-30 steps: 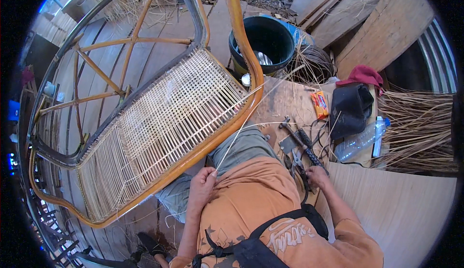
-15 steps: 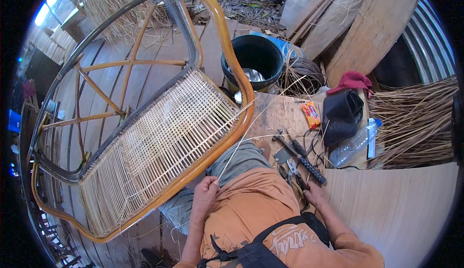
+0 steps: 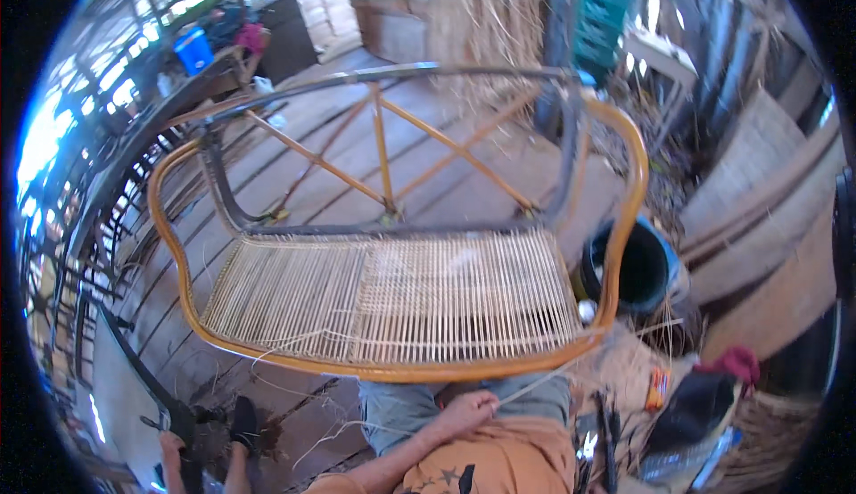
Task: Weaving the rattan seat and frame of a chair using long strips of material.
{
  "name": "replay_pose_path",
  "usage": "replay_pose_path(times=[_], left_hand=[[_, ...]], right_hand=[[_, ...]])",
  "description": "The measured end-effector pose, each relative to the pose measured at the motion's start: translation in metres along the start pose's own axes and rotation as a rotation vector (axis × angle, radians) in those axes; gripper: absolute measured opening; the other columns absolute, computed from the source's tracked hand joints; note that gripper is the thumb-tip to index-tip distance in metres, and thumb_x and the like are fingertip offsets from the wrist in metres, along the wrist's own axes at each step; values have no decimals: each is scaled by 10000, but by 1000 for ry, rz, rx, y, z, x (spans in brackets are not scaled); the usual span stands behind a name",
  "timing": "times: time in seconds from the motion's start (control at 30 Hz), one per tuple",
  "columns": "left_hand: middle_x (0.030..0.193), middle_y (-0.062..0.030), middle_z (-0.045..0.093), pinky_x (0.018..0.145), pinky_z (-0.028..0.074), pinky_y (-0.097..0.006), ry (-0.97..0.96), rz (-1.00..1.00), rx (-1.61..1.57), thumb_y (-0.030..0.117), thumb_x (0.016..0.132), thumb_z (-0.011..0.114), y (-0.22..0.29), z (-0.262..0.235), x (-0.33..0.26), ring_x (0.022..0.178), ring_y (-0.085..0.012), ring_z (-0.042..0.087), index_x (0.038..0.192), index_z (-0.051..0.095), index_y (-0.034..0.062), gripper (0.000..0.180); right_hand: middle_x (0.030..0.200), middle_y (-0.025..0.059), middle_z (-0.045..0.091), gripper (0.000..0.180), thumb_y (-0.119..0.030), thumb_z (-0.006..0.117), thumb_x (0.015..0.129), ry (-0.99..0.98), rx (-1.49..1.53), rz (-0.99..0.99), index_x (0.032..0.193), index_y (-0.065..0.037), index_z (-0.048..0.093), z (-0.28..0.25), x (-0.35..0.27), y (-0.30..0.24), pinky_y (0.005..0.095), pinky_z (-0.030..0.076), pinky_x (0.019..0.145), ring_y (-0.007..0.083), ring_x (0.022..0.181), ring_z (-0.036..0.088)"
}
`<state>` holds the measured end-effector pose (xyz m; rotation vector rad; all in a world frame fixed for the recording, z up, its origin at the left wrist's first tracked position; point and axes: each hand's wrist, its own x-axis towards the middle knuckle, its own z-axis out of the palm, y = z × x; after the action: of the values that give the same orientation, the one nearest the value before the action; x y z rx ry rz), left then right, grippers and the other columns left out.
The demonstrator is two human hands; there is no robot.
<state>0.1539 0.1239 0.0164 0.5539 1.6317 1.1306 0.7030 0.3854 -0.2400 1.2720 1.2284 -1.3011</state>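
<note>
My left hand [image 3: 469,413] is closed in a pinch on a pale rattan strand [image 3: 540,383], in front of my lap. That strand runs up to the right, past the front corner of a rattan bench [image 3: 392,373]. The bench has a glossy orange-brown rim and a dark back frame with crossed poles. Its seat [image 3: 464,293] is strung with pale cane strips; crosswise weaving shows near the middle, and loose strands lie along the front. My right hand is out of the picture.
At the right stand a dark bucket [image 3: 644,267], an orange packet [image 3: 657,389] and a black pouch [image 3: 698,410]. Dark-handled tools [image 3: 609,436] lie beside my lap. Someone's feet in dark shoes [image 3: 243,422] are at lower left. Boards [image 3: 758,218] lean at the right.
The view has swung left and up, so the bench now sits across the middle. My left hand keeps its pinch on the strand. My right hand, earlier by the tools, has left the picture.
</note>
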Motion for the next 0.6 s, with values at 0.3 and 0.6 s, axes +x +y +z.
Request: replay_pose_path(times=[0.3, 0.6], left_hand=[[677, 38, 496, 532, 369, -218, 11, 38, -19, 305, 915, 521, -2, -7, -5, 579, -46, 419, 954, 593, 32, 285], [719, -24, 560, 601, 440, -265, 46, 187, 21, 229, 906, 513, 23, -9, -10, 644, -111, 505, 945, 595, 24, 225]], right_hand=[[740, 48, 558, 150, -163, 559, 842, 307, 225, -160, 975, -93, 561, -142, -33, -106, 317, 450, 542, 183, 610, 533], [780, 59, 577, 220, -163, 565, 852, 505, 535, -279, 1062, -106, 532, -193, -73, -118, 297, 454, 539, 171, 624, 548]])
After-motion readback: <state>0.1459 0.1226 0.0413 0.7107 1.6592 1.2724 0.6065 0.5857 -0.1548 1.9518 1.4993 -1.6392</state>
